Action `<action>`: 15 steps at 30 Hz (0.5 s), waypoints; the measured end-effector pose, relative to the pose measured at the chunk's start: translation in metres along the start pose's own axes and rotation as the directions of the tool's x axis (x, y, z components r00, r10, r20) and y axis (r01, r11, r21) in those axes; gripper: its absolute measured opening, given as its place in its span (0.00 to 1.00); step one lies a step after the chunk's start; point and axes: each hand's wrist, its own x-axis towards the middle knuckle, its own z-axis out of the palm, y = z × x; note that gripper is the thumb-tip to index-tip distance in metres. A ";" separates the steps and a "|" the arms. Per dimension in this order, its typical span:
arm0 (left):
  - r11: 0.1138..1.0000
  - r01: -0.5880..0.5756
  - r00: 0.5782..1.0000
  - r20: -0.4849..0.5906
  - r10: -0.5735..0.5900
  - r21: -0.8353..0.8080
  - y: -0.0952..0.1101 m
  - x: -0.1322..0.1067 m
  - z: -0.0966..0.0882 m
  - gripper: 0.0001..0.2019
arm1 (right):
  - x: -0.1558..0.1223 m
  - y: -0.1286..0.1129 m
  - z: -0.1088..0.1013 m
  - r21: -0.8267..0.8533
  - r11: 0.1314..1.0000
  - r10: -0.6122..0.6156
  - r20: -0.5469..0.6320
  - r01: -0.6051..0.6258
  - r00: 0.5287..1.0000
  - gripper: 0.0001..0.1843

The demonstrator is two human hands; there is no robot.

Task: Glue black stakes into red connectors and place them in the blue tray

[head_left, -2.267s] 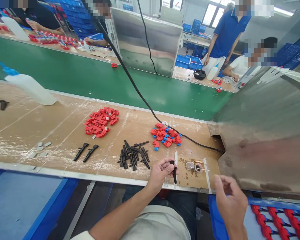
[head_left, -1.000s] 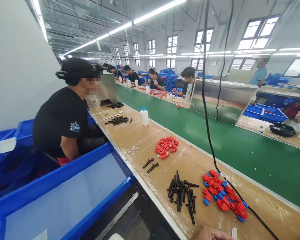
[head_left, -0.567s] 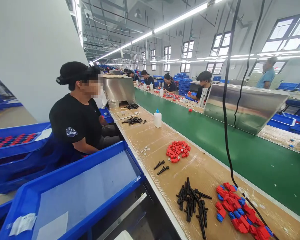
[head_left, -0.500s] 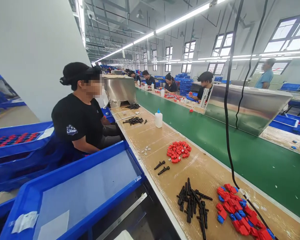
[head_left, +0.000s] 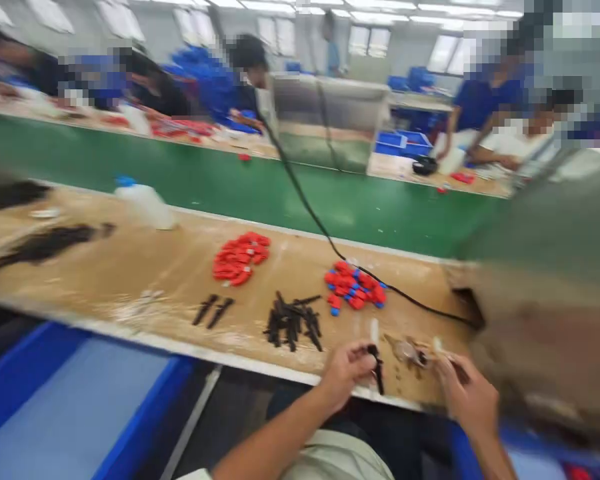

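My left hand (head_left: 341,377) pinches a black rod-shaped plastic part (head_left: 379,375) upright at the table's near edge. To its right, my right hand (head_left: 473,393) has its fingers closed near the tabletop; a small pale item at the fingertips is too blurred to name. Between my hands lies a small blurred clump (head_left: 409,350), partly clear and partly dark. A pile of similar black parts (head_left: 293,321) rests left of my left hand. Beyond it sit red-and-blue plastic pieces (head_left: 355,285).
More red pieces (head_left: 240,258) and two black parts (head_left: 213,311) lie farther left. A white bottle with a blue cap (head_left: 147,205) stands near the green belt (head_left: 300,188). A black cable (head_left: 410,292) crosses the table. A metal panel (head_left: 550,293) bounds the right. Other people sit across.
The view has swung to the right and down. Both my hands, out of sight before, now show at the table's near edge, the left holding a black part.
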 end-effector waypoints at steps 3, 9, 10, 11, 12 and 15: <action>0.997 0.078 0.996 0.036 -0.077 -0.021 0.004 0.000 0.007 0.27 | -0.024 0.013 -0.024 0.082 0.978 0.193 -0.005 -0.192 0.981 0.32; 0.990 0.136 0.991 0.020 -0.136 -0.031 -0.008 -0.007 0.017 0.28 | -0.016 -0.002 -0.022 0.366 0.864 0.368 0.013 -0.347 0.930 0.36; 0.990 0.137 0.990 0.012 -0.137 -0.033 -0.009 -0.007 0.019 0.28 | -0.015 -0.003 -0.022 0.407 0.837 0.395 0.018 -0.367 0.919 0.35; 0.990 0.140 0.990 0.003 -0.140 -0.035 -0.009 -0.007 0.019 0.29 | -0.015 -0.004 -0.022 0.444 0.807 0.422 0.024 -0.388 0.906 0.35; 0.989 0.146 0.989 -0.007 -0.146 -0.037 -0.010 -0.007 0.020 0.29 | -0.015 -0.005 -0.023 0.479 0.777 0.450 0.032 -0.409 0.892 0.35; 0.981 0.188 0.982 -0.004 -0.188 -0.043 -0.013 -0.006 0.020 0.28 | -0.015 -0.003 -0.023 0.567 0.677 0.521 0.081 -0.469 0.850 0.34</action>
